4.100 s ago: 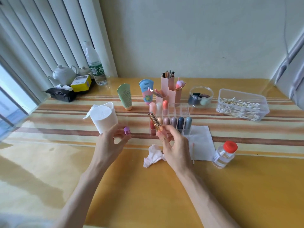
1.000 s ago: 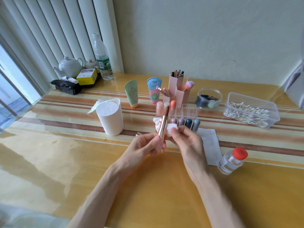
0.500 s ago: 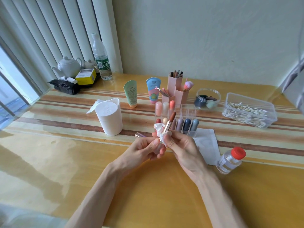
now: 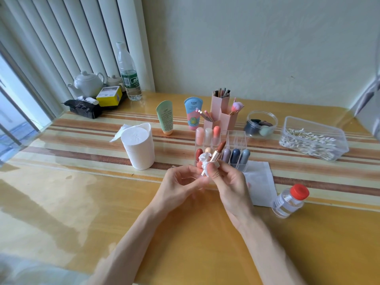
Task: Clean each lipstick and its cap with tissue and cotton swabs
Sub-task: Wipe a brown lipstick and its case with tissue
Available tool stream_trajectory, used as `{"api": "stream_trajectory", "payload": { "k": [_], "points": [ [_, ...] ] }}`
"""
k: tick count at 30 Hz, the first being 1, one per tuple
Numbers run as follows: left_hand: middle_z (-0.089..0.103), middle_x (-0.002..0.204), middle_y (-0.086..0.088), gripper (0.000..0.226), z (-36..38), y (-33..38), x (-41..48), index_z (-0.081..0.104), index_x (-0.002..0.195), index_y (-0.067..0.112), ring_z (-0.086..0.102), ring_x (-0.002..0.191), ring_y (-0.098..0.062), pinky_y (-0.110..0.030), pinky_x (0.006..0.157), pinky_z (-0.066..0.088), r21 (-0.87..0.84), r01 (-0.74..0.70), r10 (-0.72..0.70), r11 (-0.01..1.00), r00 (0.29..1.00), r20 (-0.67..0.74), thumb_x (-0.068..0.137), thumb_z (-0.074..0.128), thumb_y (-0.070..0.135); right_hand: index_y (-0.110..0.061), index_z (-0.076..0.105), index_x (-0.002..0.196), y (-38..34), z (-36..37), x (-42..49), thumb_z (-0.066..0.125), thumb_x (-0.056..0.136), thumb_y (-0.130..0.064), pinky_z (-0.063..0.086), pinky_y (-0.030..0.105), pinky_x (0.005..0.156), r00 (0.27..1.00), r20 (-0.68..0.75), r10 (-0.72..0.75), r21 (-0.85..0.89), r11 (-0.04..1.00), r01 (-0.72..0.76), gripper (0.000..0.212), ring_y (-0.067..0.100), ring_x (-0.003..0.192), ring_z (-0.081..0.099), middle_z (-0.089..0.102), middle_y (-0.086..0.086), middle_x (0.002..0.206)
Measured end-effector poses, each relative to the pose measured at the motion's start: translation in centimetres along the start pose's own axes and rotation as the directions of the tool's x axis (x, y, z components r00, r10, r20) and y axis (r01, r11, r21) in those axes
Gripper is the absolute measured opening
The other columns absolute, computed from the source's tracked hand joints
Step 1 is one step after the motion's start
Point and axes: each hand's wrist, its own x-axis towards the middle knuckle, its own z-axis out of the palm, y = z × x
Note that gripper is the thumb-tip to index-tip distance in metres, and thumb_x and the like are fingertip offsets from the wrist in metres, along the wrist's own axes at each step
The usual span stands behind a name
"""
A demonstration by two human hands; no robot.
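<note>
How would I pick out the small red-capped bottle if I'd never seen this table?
Find the clear tub of cotton swabs on the right side of the table. Come nearer from it, past the flat white tissue, and the small clear bottle sits by that tissue's near right corner. Its bright red cap sets it apart from the tall green-labelled bottle at the far left.

Both forearms are held forward; the lipstick (image 4: pixel 216 155) is pinched by the left hand (image 4: pixel 181 183), the tissue (image 4: pixel 205 159) by the right hand (image 4: pixel 231 183).
</note>
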Motion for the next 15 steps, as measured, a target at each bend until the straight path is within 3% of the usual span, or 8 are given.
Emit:
{"api": "stream_trajectory", "payload": {
  "k": [3, 7, 8, 11, 15],
  "points": [
    [0.076, 0.089, -0.006, 0.037, 0.2, 0.9, -0.3, 0.072, 0.101, 0.002, 0.069, 0.068, -0.019, -0.026, 0.055, 0.052, -0.102, 0.124, -0.107, 0.987, 0.982, 0.158, 0.108, 0.048, 0.029, -0.004, 0.075, 0.115, -0.3, -0.4, 0.2, 0.061, 0.100, -0.024, 0.058, 0.027, 0.086, 1.000, -0.006, 0.017, 0.076, 0.997, -0.017, 0.028, 0.022, 0.105, 0.073, 0.078, 0.010, 0.116],
    [0.073, 0.084, -0.008, 0.035, 0.0, 0.7, -0.3, 0.076, 0.095, 0.000, 0.062, 0.068, -0.020, -0.029, 0.060, 0.053, -0.098, 0.052, -0.042, 0.994, 0.994, 0.101, 0.108, 0.053, 0.023, -0.007, 0.076, 0.115, -0.1, -0.3, 0.3, 0.062, 0.099, -0.029, 0.061, 0.049, 0.090, 1.000, -0.011, 0.027, 0.069, 0.997, -0.026, 0.031, 0.031, 0.098, 0.071, 0.078, 0.011, 0.114],
    [0.073, 0.084, -0.011, 0.031, 0.0, 0.5, -0.2, 0.078, 0.094, 0.001, 0.062, 0.067, -0.021, -0.030, 0.062, 0.054, -0.092, 0.021, -0.015, 0.996, 0.998, 0.066, 0.106, 0.057, 0.021, -0.008, 0.076, 0.115, -0.1, -0.3, 0.2, 0.062, 0.098, -0.031, 0.060, 0.047, 0.092, 1.000, -0.018, 0.022, 0.066, 0.998, -0.020, 0.032, 0.030, 0.102, 0.072, 0.078, 0.011, 0.114],
    [0.075, 0.080, -0.012, 0.017, 0.1, 0.1, -0.1, 0.081, 0.094, 0.006, 0.065, 0.064, -0.021, -0.031, 0.067, 0.057, -0.037, -0.038, 0.037, 0.999, 0.999, -0.036, 0.099, 0.069, 0.018, -0.005, 0.075, 0.116, -0.2, -0.1, 0.1, 0.063, 0.098, -0.028, 0.057, 0.025, 0.086, 0.999, -0.043, -0.001, 0.038, 0.999, 0.003, 0.032, 0.019, 0.107, 0.074, 0.080, 0.007, 0.111],
    [0.077, 0.078, -0.007, 0.018, 0.5, -0.7, -0.2, 0.079, 0.103, 0.005, 0.074, 0.070, -0.019, -0.028, 0.072, 0.061, 0.113, -0.104, 0.119, 0.988, 0.985, -0.129, 0.093, 0.077, 0.020, -0.006, 0.075, 0.118, 0.1, -0.2, 0.2, 0.064, 0.102, -0.019, 0.056, 0.019, 0.086, 0.998, -0.053, -0.029, -0.012, 1.000, 0.028, 0.024, 0.016, 0.108, 0.075, 0.080, 0.005, 0.111]
  ]
}}
